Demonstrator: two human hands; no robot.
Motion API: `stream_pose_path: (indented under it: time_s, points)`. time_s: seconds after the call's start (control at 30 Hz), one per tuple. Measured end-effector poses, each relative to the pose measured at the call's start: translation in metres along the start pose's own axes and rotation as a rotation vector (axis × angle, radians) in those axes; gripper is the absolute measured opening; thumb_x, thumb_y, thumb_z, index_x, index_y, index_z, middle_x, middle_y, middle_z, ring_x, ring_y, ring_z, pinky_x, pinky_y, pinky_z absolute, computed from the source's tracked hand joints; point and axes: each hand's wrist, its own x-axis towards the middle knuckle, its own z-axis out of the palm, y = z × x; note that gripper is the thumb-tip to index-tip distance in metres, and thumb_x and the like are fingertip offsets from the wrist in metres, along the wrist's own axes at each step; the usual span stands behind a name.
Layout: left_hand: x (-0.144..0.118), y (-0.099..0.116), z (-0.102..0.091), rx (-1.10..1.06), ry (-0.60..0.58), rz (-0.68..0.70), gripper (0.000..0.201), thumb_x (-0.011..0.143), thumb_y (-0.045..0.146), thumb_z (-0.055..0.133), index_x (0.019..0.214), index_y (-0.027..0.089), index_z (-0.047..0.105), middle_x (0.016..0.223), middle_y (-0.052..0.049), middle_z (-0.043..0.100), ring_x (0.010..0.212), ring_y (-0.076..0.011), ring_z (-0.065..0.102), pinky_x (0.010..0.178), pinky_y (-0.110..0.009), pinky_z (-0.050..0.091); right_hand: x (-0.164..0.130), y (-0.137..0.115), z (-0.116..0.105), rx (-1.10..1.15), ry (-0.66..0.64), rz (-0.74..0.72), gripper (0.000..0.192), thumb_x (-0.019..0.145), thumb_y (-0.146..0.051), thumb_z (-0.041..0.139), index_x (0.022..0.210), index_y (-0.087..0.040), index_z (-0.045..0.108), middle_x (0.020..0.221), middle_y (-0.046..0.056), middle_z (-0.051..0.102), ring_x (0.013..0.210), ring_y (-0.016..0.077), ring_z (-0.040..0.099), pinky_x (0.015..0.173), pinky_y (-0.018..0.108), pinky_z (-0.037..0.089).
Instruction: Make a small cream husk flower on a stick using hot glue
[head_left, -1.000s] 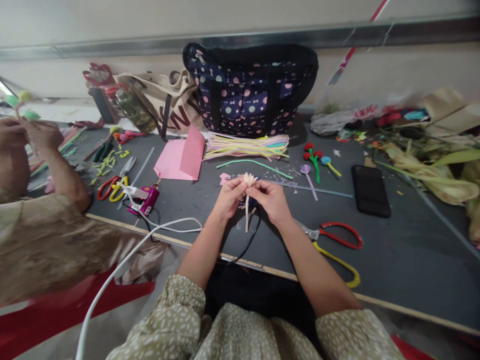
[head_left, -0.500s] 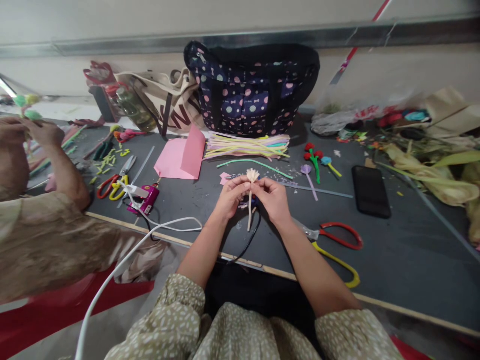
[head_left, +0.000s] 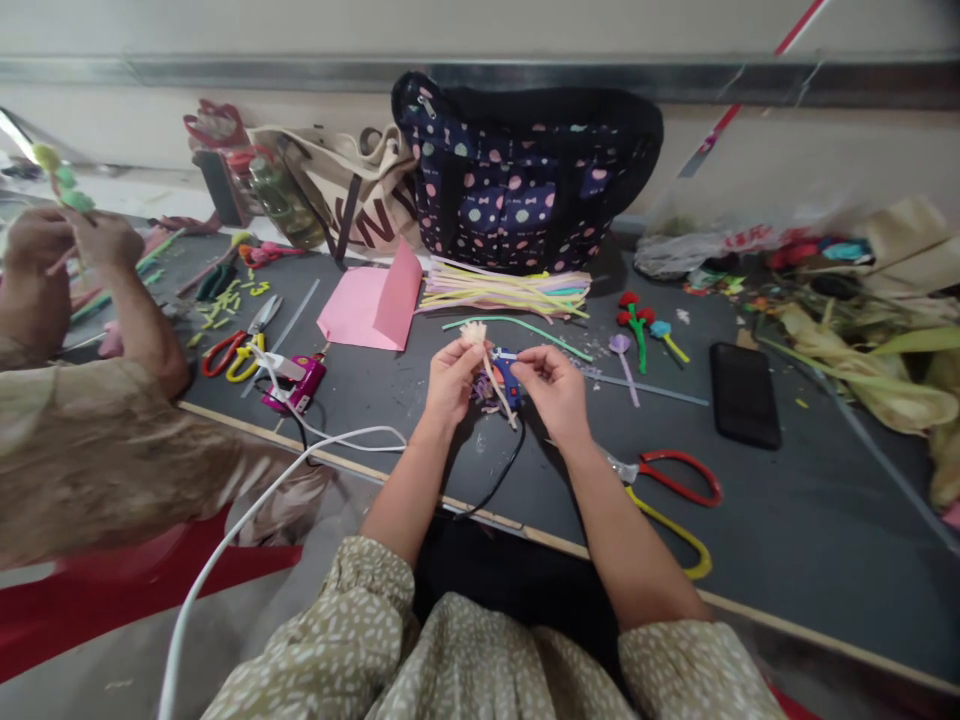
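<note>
My left hand [head_left: 450, 378] pinches a cream straw flower [head_left: 486, 362] just under its frayed head, with the stem slanting down to the right. My right hand [head_left: 553, 388] is beside it with curled fingers, apart from the stem and holding nothing I can make out. A blue glue gun [head_left: 507, 376] with a black cord lies on the dark table [head_left: 787, 500] between and just behind both hands.
Red and yellow scissors [head_left: 671, 485] lie right of my right wrist, a black phone [head_left: 742, 394] further right. Behind are a straw bundle [head_left: 510, 290], pink paper [head_left: 371, 305], finished straw flowers [head_left: 637, 325] and a dotted bag [head_left: 525, 170]. A co-worker's arm [head_left: 97, 400] fills the left, by a pink glue gun [head_left: 296, 380].
The straw flower has tilted from upright to slanting, head to the left. My right hand has let go of it and drawn slightly right. The camera view shifted a little.
</note>
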Motion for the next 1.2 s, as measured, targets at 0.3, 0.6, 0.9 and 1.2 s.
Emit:
stream_pose_path:
  time_s: [0.3,0.6,0.9,1.2]
  points:
    - [-0.014,0.012,0.008,-0.068,-0.025,-0.007,0.028,0.063,0.031,0.086,0.081,0.015,0.071,0.068,-0.001,0.068,0.058,-0.0116,0.063,0.059,-0.024,0.05,0.006,0.007,-0.009,-0.072,-0.026,-0.035,0.026,0.082,-0.044,0.065,0.09,-0.02,0.064,0.081,0.002,0.065,0.073,0.0156,0.058,0.072,0.029,0.047]
    - [-0.026,0.021,0.014,-0.029,0.037,-0.008,0.027,0.057,0.027,0.089,0.074,0.014,0.072,0.076,-0.002,0.071,0.066,-0.0093,0.062,0.067,-0.021,0.05,-0.008,0.005,0.005,-0.164,-0.418,-0.049,0.028,0.079,-0.041,0.069,0.099,-0.022,0.071,0.09,0.003,0.071,0.071,0.0162,0.061,0.071,0.03,0.047]
    - [-0.036,0.026,0.033,-0.117,0.051,-0.122,0.031,0.052,0.024,0.09,0.075,0.013,0.072,0.082,-0.005,0.075,0.066,-0.0111,0.065,0.07,-0.025,0.051,-0.013,-0.013,0.017,-0.25,-0.294,-0.182,0.021,0.086,-0.039,0.057,0.086,-0.023,0.07,0.081,0.002,0.066,0.071,0.017,0.056,0.067,0.028,0.043]
    - [-0.043,0.029,0.026,-0.027,-0.008,-0.251,0.041,0.066,0.042,0.083,0.093,0.012,0.078,0.087,-0.01,0.076,0.075,-0.0174,0.068,0.072,-0.027,0.05,-0.026,-0.028,0.011,-0.175,-0.206,-0.037,0.023,0.084,-0.041,0.059,0.074,-0.021,0.062,0.063,-0.003,0.055,0.056,0.0125,0.045,0.057,0.026,0.038]
